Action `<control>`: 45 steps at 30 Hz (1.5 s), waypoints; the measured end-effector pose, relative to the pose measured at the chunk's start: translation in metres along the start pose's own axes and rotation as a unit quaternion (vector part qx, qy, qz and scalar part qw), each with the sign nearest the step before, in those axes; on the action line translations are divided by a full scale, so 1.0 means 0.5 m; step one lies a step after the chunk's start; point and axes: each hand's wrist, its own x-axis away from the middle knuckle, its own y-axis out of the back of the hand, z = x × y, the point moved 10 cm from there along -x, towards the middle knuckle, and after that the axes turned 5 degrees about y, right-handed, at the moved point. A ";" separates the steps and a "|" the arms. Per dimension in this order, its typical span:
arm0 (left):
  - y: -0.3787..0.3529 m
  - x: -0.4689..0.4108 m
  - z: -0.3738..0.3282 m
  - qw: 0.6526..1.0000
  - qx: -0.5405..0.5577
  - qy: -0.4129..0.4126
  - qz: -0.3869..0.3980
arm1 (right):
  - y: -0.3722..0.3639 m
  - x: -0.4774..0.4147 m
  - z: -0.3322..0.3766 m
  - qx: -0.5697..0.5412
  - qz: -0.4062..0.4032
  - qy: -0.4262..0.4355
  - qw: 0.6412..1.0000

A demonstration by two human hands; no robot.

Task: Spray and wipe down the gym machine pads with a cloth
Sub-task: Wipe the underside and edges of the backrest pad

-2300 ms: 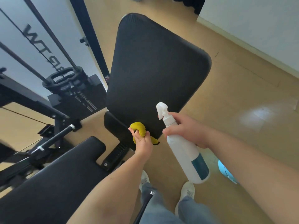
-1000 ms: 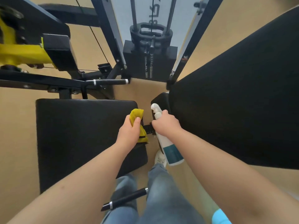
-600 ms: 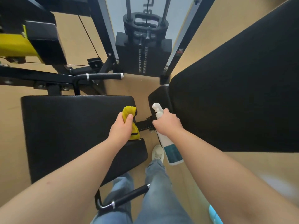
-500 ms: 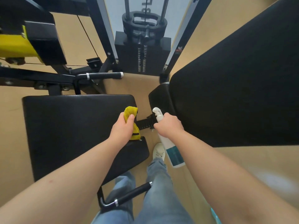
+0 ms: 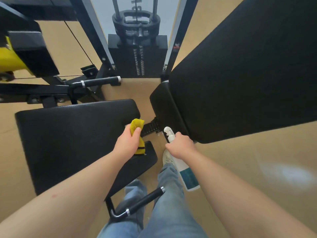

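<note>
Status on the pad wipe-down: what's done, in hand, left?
Done: nothing provable; neither the seat pad nor the back pad shows spray or wipe marks. In hand: left hand grips the bunched yellow cloth over the seat pad's edge; right hand holds the spray bottle. Left: likely spraying and wiping both pads.

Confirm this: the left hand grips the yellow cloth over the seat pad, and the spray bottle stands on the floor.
Wrong on the bottle. In the head view the right hand grips the spray bottle by its neck, off the floor. The left hand does grip the yellow cloth over the seat pad.
</note>
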 end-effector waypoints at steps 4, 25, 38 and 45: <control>-0.010 0.001 0.005 1.000 -0.009 0.006 0.006 | -0.033 0.018 -0.040 0.007 0.004 -0.003 1.000; -0.045 0.005 -0.026 0.999 -0.042 0.014 0.014 | -0.064 -0.023 0.006 0.007 0.032 0.043 0.999; -0.003 -0.058 -0.044 0.999 -0.005 0.039 -0.022 | 0.030 -0.146 0.121 -0.070 -0.023 0.058 0.996; 0.011 -0.076 -0.048 0.999 0.009 0.033 -0.033 | 0.044 -0.184 0.164 -0.097 0.022 0.081 0.992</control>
